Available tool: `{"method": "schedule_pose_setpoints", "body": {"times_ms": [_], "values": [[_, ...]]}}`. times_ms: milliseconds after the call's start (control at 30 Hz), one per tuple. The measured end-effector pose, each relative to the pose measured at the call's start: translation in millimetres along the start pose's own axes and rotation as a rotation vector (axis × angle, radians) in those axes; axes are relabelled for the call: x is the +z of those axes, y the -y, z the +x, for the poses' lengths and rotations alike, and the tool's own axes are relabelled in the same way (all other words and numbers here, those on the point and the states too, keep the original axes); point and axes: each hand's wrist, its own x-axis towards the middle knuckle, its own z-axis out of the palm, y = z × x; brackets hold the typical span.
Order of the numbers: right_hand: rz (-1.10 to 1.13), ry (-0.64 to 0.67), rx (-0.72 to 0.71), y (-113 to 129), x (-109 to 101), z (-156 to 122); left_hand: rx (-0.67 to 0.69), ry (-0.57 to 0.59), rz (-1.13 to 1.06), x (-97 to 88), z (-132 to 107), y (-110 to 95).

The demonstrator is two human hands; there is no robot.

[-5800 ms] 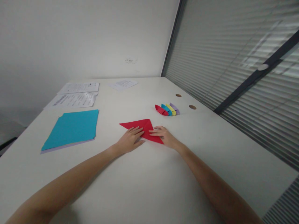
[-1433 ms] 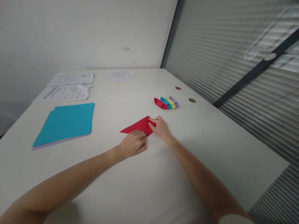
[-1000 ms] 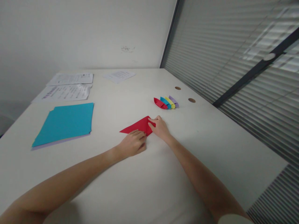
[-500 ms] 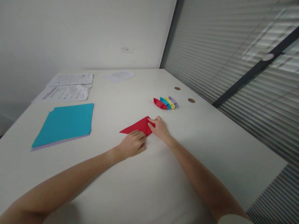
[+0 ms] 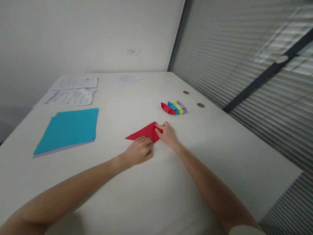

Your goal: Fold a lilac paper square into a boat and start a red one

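Observation:
A folded sheet of red paper (image 5: 144,131) lies on the white table in front of me, its long point to the left and a crease running down its right part. My left hand (image 5: 139,150) has curled fingers pressed on the lower edge of the paper. At the right end, my right hand (image 5: 168,134) holds the paper down, thumb and forefinger on either side of a small gap near the crease. Its other fingers are bent, and both hands hide part of the paper's edge.
Beyond my right hand stand small folded paper boats, a red one (image 5: 167,108) among blue, yellow and purple. A stack of coloured paper with a blue top sheet (image 5: 69,130) lies left. Printed sheets (image 5: 70,97) are farther back. Blinds (image 5: 244,65) border the table's right side.

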Motion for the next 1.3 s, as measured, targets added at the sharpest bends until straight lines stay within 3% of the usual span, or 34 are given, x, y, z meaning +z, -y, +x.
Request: {"method": "schedule_pose_setpoints", "body": {"times_ms": [567,767,1033,1300], "values": [[-0.010,0.028,0.010,2.7,-2.6,0.3,0.016,-0.025,-0.025,3.5,-2.3,4.0],[-0.036,0.046,0.014,3.3,-3.7,0.6,-0.085,-0.028,-0.050,4.2,-2.4,5.4],[-0.039,0.038,0.004,2.4,-2.2,0.7,-0.053,0.063,0.000,-1.1,0.1,2.8],[-0.051,0.041,-0.001,1.7,-2.0,1.1,-0.055,0.000,-0.088,5.4,-0.9,10.3]]}}
